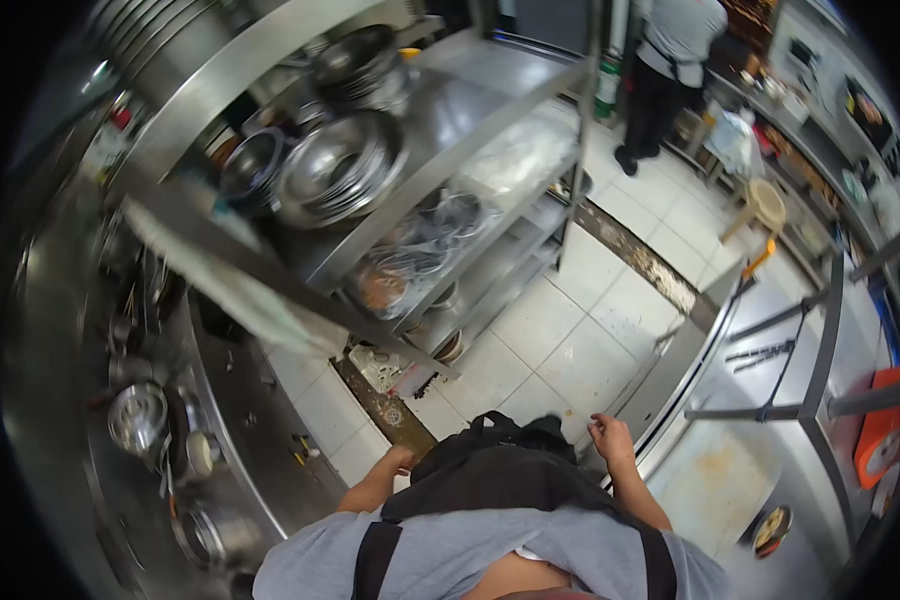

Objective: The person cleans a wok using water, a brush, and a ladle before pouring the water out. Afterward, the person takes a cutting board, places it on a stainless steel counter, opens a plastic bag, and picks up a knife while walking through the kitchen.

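My left hand [398,458] hangs low beside my black apron [500,475], with something pale just below it; its fingers are too small and partly hidden to make out. On the other side of the apron, my right hand [608,437] is held out over the tiled floor, near the edge of the steel counter [710,470]. Its fingers are loosely bent and apart, and nothing shows between them. Ahead of me stands a metal shelf rack [470,90] with stacked steel bowls [340,165] on it.
A person [670,60] stands at a far counter, beside a beige stool [760,205]. Pots [205,535] and bowls line the left counter. Tiled floor [570,330] lies between the rack and the right counter. A floor drain channel [635,255] crosses it.
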The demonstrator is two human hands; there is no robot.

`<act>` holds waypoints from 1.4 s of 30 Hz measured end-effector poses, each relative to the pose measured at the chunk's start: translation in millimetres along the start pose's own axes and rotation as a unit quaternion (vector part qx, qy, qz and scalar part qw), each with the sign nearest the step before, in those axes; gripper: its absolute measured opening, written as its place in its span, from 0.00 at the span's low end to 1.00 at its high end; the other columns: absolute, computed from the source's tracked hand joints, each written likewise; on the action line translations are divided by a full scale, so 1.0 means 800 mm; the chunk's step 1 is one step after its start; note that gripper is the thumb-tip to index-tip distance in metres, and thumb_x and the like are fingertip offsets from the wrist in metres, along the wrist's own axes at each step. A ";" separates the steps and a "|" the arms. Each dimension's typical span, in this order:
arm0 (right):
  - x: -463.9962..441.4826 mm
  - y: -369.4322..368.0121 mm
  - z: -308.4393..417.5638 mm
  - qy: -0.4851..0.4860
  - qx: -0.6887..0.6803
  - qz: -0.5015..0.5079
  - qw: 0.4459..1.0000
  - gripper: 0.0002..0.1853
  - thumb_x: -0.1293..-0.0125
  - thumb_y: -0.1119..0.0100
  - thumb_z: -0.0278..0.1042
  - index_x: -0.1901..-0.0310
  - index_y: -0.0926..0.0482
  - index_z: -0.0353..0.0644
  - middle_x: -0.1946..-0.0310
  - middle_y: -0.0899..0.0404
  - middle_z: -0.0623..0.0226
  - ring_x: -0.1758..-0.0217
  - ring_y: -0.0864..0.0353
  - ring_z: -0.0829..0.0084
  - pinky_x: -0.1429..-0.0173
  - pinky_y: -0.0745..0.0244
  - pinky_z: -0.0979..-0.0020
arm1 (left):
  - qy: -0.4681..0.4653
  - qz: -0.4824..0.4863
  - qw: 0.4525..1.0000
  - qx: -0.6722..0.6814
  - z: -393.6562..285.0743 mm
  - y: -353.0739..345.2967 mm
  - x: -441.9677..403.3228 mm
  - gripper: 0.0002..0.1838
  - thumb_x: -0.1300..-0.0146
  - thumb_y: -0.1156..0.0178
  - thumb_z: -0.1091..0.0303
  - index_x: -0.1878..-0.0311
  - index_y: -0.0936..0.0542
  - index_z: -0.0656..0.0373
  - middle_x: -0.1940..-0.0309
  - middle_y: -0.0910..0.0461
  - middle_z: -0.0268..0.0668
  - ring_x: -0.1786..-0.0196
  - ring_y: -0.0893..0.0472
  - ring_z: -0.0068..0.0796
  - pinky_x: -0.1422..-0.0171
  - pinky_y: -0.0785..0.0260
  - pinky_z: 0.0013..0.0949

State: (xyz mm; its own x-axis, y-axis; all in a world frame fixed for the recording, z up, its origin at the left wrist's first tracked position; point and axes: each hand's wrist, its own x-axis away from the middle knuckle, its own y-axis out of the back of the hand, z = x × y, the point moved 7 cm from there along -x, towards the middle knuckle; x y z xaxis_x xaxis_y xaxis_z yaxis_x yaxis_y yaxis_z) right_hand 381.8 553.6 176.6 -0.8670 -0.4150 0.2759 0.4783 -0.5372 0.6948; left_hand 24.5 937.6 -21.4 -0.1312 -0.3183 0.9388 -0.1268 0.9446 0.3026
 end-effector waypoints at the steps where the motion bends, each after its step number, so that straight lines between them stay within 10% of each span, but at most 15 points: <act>1: -0.005 -0.009 -0.008 -0.010 0.017 0.017 1.000 0.14 0.46 0.42 0.34 0.58 0.22 0.38 0.69 0.20 0.54 0.64 0.20 0.57 0.57 0.26 0.63 | -0.040 0.023 0.998 -0.041 -0.033 -0.002 -0.006 0.09 0.44 0.48 0.69 0.62 0.22 0.60 0.65 0.20 0.39 0.65 0.20 0.35 0.65 0.25 0.41; 2: -0.008 -0.019 -0.017 -0.020 0.032 0.035 0.999 0.14 0.45 0.43 0.34 0.58 0.22 0.38 0.68 0.20 0.54 0.62 0.20 0.56 0.55 0.26 0.62 | -0.256 0.032 0.914 -0.312 -0.087 -0.009 -0.049 0.11 0.43 0.48 0.69 0.59 0.22 0.59 0.64 0.20 0.38 0.65 0.20 0.35 0.64 0.25 0.40; 3: -0.011 -0.024 -0.027 -0.042 0.018 0.028 0.999 0.14 0.45 0.43 0.34 0.58 0.22 0.38 0.68 0.20 0.54 0.62 0.20 0.56 0.55 0.26 0.62 | -0.445 0.048 0.715 -0.538 -0.121 -0.032 -0.074 0.13 0.43 0.49 0.70 0.55 0.23 0.58 0.63 0.20 0.38 0.65 0.20 0.34 0.63 0.25 0.40; 5: -0.027 -0.042 -0.043 -0.070 0.054 0.076 0.993 0.14 0.45 0.43 0.35 0.58 0.22 0.39 0.67 0.20 0.54 0.60 0.21 0.56 0.52 0.27 0.61 | -0.171 0.041 0.982 -0.067 -0.234 -0.019 0.001 0.17 0.42 0.49 0.68 0.48 0.26 0.56 0.63 0.21 0.38 0.65 0.20 0.33 0.62 0.26 0.36; 13: -0.176 -0.021 -0.090 -0.112 0.058 0.127 0.984 0.14 0.46 0.43 0.37 0.58 0.21 0.42 0.64 0.21 0.52 0.57 0.23 0.52 0.48 0.29 0.59 | -0.212 0.021 0.975 -0.055 -0.537 0.014 0.010 0.22 0.45 0.43 0.68 0.45 0.29 0.58 0.65 0.22 0.36 0.69 0.21 0.29 0.70 0.30 0.28; 18: -0.337 0.093 -0.131 -0.154 0.045 0.040 0.986 0.15 0.46 0.44 0.38 0.58 0.22 0.43 0.63 0.21 0.53 0.57 0.23 0.53 0.49 0.29 0.59 | -0.246 -0.046 0.959 -0.129 -0.595 0.033 -0.013 0.18 0.48 0.42 0.70 0.52 0.26 0.60 0.71 0.23 0.37 0.75 0.24 0.29 0.76 0.32 0.32; 26: -0.527 0.263 -0.122 -0.085 0.026 -0.084 0.993 0.13 0.46 0.43 0.35 0.60 0.21 0.40 0.68 0.20 0.54 0.62 0.21 0.55 0.54 0.27 0.61 | -0.056 0.099 0.986 -0.123 -0.627 -0.018 -0.091 0.09 0.46 0.45 0.69 0.63 0.24 0.61 0.75 0.23 0.38 0.80 0.26 0.29 0.81 0.37 0.36; 32: -0.559 0.254 -0.179 -0.179 0.142 0.029 0.973 0.16 0.47 0.43 0.39 0.57 0.22 0.44 0.57 0.24 0.50 0.53 0.24 0.52 0.49 0.28 0.59 | -0.119 0.090 0.981 -0.123 -0.918 -0.119 -0.116 0.07 0.45 0.45 0.68 0.64 0.21 0.57 0.72 0.21 0.39 0.71 0.21 0.33 0.69 0.29 0.35; 37: -0.590 0.294 -0.194 -0.178 0.074 -0.014 0.981 0.12 0.47 0.44 0.37 0.63 0.19 0.43 0.67 0.21 0.50 0.60 0.22 0.52 0.52 0.27 0.57 | -0.566 0.026 0.642 -0.517 -1.269 -0.265 -0.073 0.11 0.48 0.48 0.62 0.71 0.22 0.59 0.56 0.23 0.48 0.56 0.22 0.40 0.57 0.28 0.41; 38: -0.592 0.301 -0.206 -0.196 0.074 -0.022 0.978 0.12 0.46 0.44 0.37 0.63 0.19 0.43 0.68 0.21 0.50 0.61 0.22 0.53 0.53 0.27 0.58 | -0.384 0.121 0.859 -0.317 -1.319 -0.257 -0.039 0.12 0.53 0.47 0.62 0.70 0.22 0.60 0.60 0.22 0.49 0.59 0.21 0.36 0.57 0.28 0.39; 42: -0.619 0.338 -0.231 -0.294 0.002 -0.032 0.955 0.13 0.47 0.45 0.39 0.65 0.19 0.41 0.72 0.20 0.52 0.65 0.20 0.56 0.58 0.26 0.61 | -0.561 -0.034 0.767 -0.309 -1.505 -0.276 -0.010 0.15 0.54 0.49 0.62 0.65 0.21 0.59 0.59 0.22 0.48 0.57 0.21 0.42 0.53 0.29 0.40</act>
State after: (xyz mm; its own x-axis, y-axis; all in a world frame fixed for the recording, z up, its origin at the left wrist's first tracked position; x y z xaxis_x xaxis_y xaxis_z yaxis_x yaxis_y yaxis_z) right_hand 966.6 477.9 104.9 -0.8239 0.1027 0.5574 0.4222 -0.5450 0.7244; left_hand 1237.3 827.1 102.0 -0.9528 0.0914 0.2895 0.2740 0.6696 0.6903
